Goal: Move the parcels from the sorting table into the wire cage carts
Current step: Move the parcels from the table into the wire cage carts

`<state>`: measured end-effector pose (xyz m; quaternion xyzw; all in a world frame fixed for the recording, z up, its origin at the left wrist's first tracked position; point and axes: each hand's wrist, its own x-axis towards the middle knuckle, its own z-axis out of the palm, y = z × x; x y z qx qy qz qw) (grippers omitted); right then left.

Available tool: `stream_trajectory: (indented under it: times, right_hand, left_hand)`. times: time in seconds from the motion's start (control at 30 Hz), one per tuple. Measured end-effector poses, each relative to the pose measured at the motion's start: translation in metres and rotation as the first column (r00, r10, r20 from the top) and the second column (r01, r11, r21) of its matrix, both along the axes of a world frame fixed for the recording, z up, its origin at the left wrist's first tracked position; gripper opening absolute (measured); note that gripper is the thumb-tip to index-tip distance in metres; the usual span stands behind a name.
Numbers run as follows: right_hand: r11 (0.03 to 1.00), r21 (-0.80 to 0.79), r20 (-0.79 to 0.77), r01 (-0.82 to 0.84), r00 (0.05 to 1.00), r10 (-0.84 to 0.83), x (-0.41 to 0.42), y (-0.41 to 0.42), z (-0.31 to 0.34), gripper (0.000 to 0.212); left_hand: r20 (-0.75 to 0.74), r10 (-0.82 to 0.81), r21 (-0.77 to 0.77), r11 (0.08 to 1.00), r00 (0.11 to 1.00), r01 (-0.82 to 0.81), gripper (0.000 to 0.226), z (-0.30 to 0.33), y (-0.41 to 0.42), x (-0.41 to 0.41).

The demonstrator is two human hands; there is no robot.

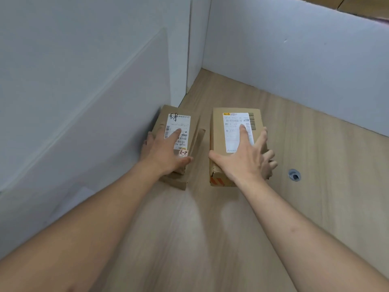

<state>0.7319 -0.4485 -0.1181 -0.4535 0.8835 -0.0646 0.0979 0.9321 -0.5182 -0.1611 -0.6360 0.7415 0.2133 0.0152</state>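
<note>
Two brown cardboard parcels with white shipping labels lie side by side on a light wooden surface (305,144). The left parcel (176,121) sits against the white wall panel, on top of a flatter cardboard piece (194,157). My left hand (162,152) grips it from above, thumb on the near right side, fingers over the left edge. The right parcel (235,121) is larger, with orange tape at its near end. My right hand (244,159) grips it from above, thumb on the left side, fingers wrapped down the right side.
White panels (84,81) wall in the surface on the left and at the back, meeting in a corner. A round grey cable hole (294,175) sits in the wood right of the right parcel. Bare wood lies between my forearms.
</note>
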Motion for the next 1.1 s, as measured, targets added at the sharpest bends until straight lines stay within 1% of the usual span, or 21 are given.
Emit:
stream_trajectory:
  times: [0.07, 0.2, 0.3, 0.37, 0.47, 0.63, 0.77, 0.93, 1.1]
  right_hand:
    - [1.0, 0.019, -0.011, -0.011, 1.0, 0.012, -0.003, 0.009, -0.007, 0.12]
    - [0.999, 0.049, -0.009, -0.025, 1.0, 0.025, -0.006, 0.022, -0.016, 0.12]
    - [0.996, 0.069, 0.0, -0.05, 0.999, 0.051, -0.004, 0.034, -0.021, 0.119]
    - [0.995, 0.065, -0.008, -0.073, 0.997, 0.074, -0.002, 0.042, -0.024, 0.118]
    - [0.991, 0.07, -0.012, -0.11, 0.994, 0.111, 0.002, 0.055, -0.028, 0.115]
    - [0.976, 0.048, 0.005, -0.212, 0.977, 0.212, 0.007, 0.086, -0.029, 0.113]
    - [0.953, 0.02, 0.021, -0.301, 0.954, 0.3, 0.002, 0.114, -0.026, 0.112]
    - [0.895, 0.005, 0.039, -0.446, 0.894, 0.446, -0.004, 0.157, -0.027, 0.113]
    - [0.8, 0.016, 0.037, -0.6, 0.8, 0.599, 0.005, 0.198, -0.033, 0.111]
  left_hand:
    - [0.017, 0.061, 0.022, 0.998, 0.998, -0.062, 0.112, -0.006, -0.004, -0.003]
    - [0.047, 0.13, 0.004, 0.991, 0.99, -0.131, 0.114, -0.012, -0.003, -0.007]
    - [0.051, 0.103, -0.04, 0.994, 0.993, -0.101, 0.115, -0.01, 0.01, -0.011]
    - [0.03, 0.091, -0.081, 0.993, 0.995, -0.088, 0.111, -0.008, 0.024, -0.009]
    - [0.04, 0.104, -0.113, 0.989, 0.994, -0.099, 0.106, -0.008, 0.05, -0.002]
    - [0.039, 0.18, -0.09, 0.98, 0.983, -0.176, 0.106, -0.002, 0.111, 0.009]
    - [0.024, 0.292, -0.094, 0.953, 0.956, -0.289, 0.105, 0.004, 0.17, 0.01]
    - [0.026, 0.44, -0.107, 0.894, 0.897, -0.435, 0.103, 0.013, 0.25, 0.003]
    - [0.044, 0.59, -0.121, 0.804, 0.806, -0.582, 0.101, 0.011, 0.335, 0.001]
